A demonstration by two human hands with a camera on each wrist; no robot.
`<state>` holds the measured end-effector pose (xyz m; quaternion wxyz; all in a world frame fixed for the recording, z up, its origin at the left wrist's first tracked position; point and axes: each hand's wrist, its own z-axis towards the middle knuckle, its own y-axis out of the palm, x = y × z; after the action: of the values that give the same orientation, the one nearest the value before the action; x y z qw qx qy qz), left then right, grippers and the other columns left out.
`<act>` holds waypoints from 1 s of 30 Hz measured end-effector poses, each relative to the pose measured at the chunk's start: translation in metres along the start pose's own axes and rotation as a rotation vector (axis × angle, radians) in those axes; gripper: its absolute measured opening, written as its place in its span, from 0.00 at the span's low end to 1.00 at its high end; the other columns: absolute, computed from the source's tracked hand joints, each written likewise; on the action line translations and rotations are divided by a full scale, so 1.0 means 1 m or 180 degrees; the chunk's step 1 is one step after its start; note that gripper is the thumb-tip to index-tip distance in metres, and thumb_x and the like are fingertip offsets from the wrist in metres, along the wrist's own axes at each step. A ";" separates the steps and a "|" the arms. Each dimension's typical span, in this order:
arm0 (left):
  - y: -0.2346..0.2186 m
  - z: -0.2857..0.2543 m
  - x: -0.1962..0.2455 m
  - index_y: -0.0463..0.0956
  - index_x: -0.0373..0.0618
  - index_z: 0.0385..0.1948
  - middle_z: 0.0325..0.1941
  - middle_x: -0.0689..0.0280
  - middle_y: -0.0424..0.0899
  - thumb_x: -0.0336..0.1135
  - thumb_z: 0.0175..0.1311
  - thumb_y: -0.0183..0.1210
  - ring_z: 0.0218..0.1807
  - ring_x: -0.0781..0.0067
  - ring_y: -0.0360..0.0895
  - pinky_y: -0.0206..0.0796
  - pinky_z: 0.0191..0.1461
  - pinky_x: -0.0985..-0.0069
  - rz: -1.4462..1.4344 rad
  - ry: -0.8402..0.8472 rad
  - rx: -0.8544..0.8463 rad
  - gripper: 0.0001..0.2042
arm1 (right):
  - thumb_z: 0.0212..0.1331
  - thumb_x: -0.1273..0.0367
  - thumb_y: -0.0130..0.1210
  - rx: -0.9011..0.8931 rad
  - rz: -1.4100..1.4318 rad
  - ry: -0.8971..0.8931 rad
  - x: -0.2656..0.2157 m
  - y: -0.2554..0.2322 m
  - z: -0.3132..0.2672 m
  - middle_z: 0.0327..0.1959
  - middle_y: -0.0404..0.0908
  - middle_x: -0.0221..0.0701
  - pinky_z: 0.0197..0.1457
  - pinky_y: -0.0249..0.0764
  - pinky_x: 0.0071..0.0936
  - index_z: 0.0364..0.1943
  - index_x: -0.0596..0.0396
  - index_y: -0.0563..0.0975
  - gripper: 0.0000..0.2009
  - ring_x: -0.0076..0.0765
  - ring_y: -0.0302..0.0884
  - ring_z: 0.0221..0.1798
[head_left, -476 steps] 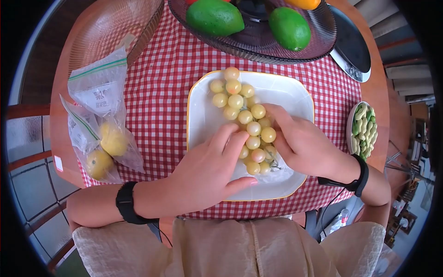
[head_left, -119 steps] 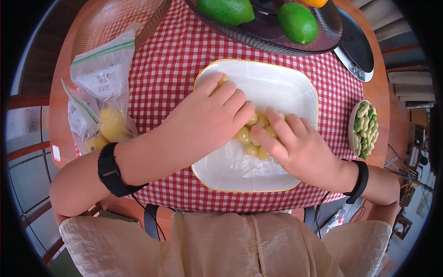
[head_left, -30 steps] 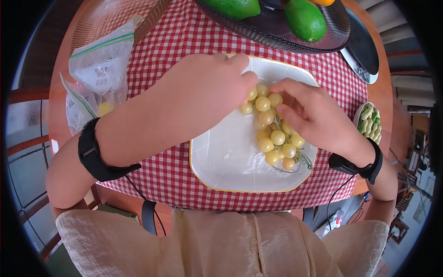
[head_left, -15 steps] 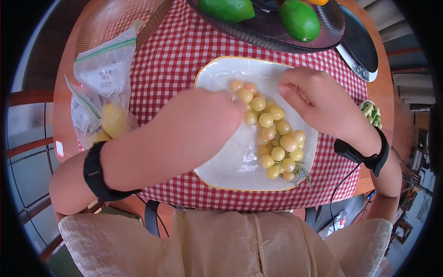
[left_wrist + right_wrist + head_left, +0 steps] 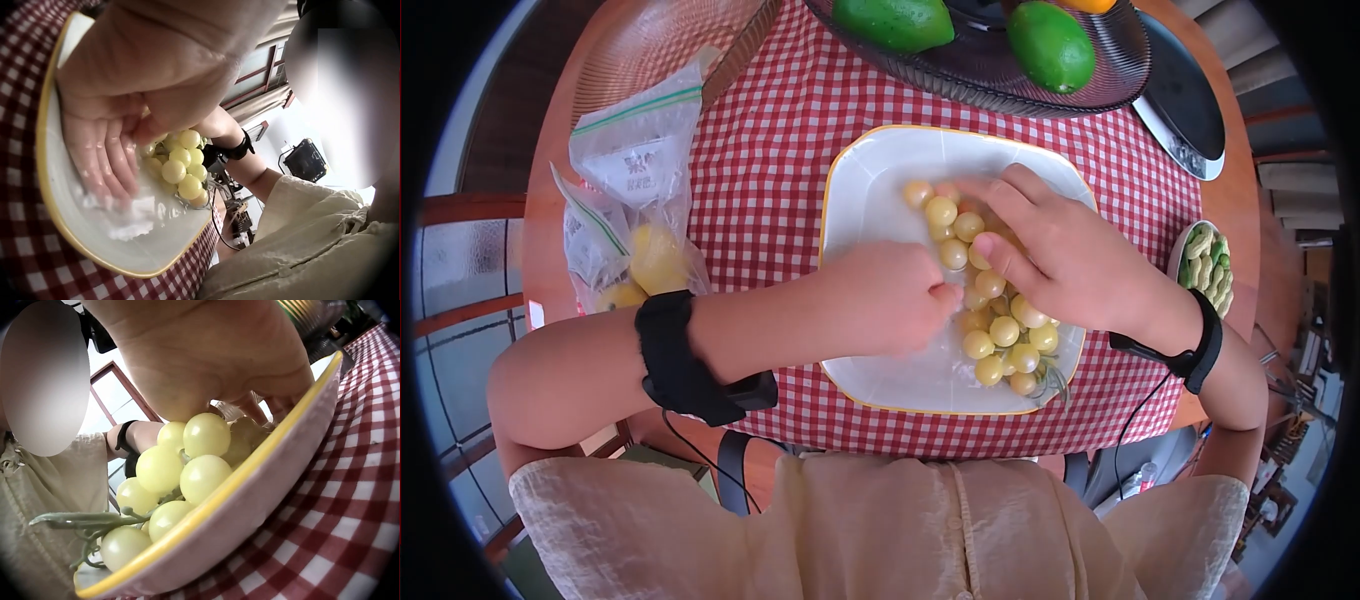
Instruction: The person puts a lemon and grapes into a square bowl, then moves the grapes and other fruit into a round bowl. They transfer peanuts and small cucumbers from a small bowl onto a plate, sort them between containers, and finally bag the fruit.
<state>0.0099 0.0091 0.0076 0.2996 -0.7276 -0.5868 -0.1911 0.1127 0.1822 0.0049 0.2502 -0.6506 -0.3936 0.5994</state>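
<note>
A bunch of pale yellow-green grapes (image 5: 1004,330) lies in a white rectangular dish (image 5: 880,170) with a yellow rim, its green stem (image 5: 81,520) toward the near right corner. My right hand (image 5: 1080,250) arches over the upper part of the bunch, thumb on the near side and fingers round the far side. Left of the grapes is my left hand (image 5: 890,300), slightly blurred. In the left wrist view its fingers (image 5: 112,162) reach down, loosely extended and wet, to the shiny dish bottom, where water seems to glint. Nothing shows in the left hand.
Zip bags (image 5: 635,170) with yellow fruit lie on the left, near a ribbed clear bowl (image 5: 650,60). At the back, a dark glass bowl (image 5: 1000,95) holds green fruit. A dish of peanuts and green pods (image 5: 1205,268) stands right, a dark oval tray (image 5: 1180,95) behind it.
The left hand has moved off the top of the bunch, down to the dish's left middle. The right hand has come from beside the grapes back onto their upper part.
</note>
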 end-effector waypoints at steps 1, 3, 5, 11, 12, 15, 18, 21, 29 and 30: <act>0.001 0.002 0.000 0.77 0.32 0.32 0.26 0.58 0.82 0.42 0.72 0.45 0.31 0.66 0.83 0.75 0.38 0.71 -0.0533 -0.0206 -0.0304 0.19 | 0.65 0.66 0.47 0.0014 0.0006 0.0039 0.000 0.000 0.000 0.47 0.71 0.46 0.49 0.73 0.44 0.61 0.54 0.65 0.21 0.57 0.75 0.46; 0.007 0.005 -0.003 0.76 0.32 0.34 0.29 0.57 0.83 0.43 0.72 0.45 0.34 0.65 0.83 0.76 0.39 0.71 -0.1155 -0.0334 -0.0540 0.19 | 0.65 0.67 0.47 -0.0018 0.0107 0.0069 0.001 0.000 0.001 0.47 0.71 0.46 0.50 0.72 0.44 0.61 0.54 0.65 0.20 0.57 0.75 0.47; 0.009 0.005 -0.005 0.76 0.33 0.35 0.32 0.56 0.83 0.43 0.72 0.44 0.36 0.64 0.83 0.76 0.41 0.70 -0.1770 -0.0463 -0.0772 0.19 | 0.65 0.67 0.47 -0.0041 0.0211 0.0100 0.004 -0.001 0.000 0.48 0.71 0.46 0.50 0.72 0.43 0.60 0.55 0.66 0.20 0.56 0.74 0.48; -0.008 -0.006 0.016 0.75 0.33 0.40 0.39 0.54 0.82 0.40 0.71 0.46 0.39 0.64 0.82 0.75 0.48 0.69 -0.2712 0.0049 -0.0703 0.16 | 0.63 0.70 0.47 0.0011 0.0587 0.0095 0.014 0.000 0.003 0.48 0.71 0.46 0.54 0.70 0.40 0.56 0.56 0.69 0.17 0.54 0.72 0.51; -0.011 -0.003 0.017 0.75 0.34 0.41 0.40 0.55 0.82 0.38 0.70 0.47 0.39 0.66 0.81 0.75 0.48 0.71 -0.2765 0.0646 -0.0294 0.14 | 0.63 0.71 0.47 -0.0062 0.0439 -0.0069 0.019 0.001 0.002 0.47 0.71 0.45 0.54 0.70 0.40 0.55 0.56 0.70 0.17 0.54 0.72 0.50; -0.027 0.004 0.021 0.75 0.35 0.42 0.41 0.58 0.81 0.35 0.68 0.48 0.40 0.69 0.81 0.73 0.48 0.74 -0.2292 0.1052 0.0375 0.12 | 0.62 0.70 0.47 0.0011 0.0391 -0.0157 0.017 0.004 0.002 0.46 0.71 0.46 0.50 0.71 0.43 0.52 0.56 0.71 0.15 0.56 0.73 0.46; -0.037 0.005 0.020 0.75 0.36 0.43 0.42 0.61 0.79 0.31 0.67 0.48 0.42 0.73 0.80 0.71 0.48 0.77 -0.1373 0.0715 0.0727 0.10 | 0.61 0.68 0.47 0.0122 0.0476 -0.0013 0.011 0.000 0.005 0.45 0.73 0.47 0.48 0.72 0.46 0.48 0.57 0.71 0.13 0.57 0.75 0.44; -0.040 0.004 0.004 0.74 0.38 0.45 0.43 0.63 0.78 0.29 0.67 0.49 0.43 0.74 0.78 0.70 0.46 0.76 -0.0735 0.0847 0.0854 0.10 | 0.61 0.68 0.48 0.0156 0.0527 -0.0004 0.012 0.001 0.006 0.42 0.75 0.47 0.47 0.71 0.46 0.45 0.60 0.70 0.12 0.56 0.76 0.44; -0.023 0.003 -0.014 0.69 0.44 0.41 0.40 0.59 0.71 0.26 0.56 0.59 0.41 0.52 0.74 0.69 0.43 0.63 0.2013 0.1948 0.1860 0.12 | 0.59 0.65 0.49 0.0064 0.0450 0.0241 0.007 0.000 0.017 0.29 0.80 0.45 0.42 0.72 0.46 0.37 0.61 0.70 0.11 0.55 0.78 0.37; -0.024 0.004 -0.015 0.69 0.44 0.41 0.40 0.59 0.71 0.26 0.56 0.59 0.41 0.52 0.74 0.69 0.43 0.63 0.2017 0.1956 0.1864 0.12 | 0.59 0.65 0.49 0.0047 0.0323 0.0236 0.007 0.000 0.019 0.29 0.80 0.46 0.41 0.71 0.47 0.35 0.62 0.71 0.11 0.56 0.78 0.36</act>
<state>-0.0171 0.0038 0.0008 0.6915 -0.6656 -0.2521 -0.1237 0.0939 0.1854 -0.0024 0.2386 -0.6895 -0.3462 0.5897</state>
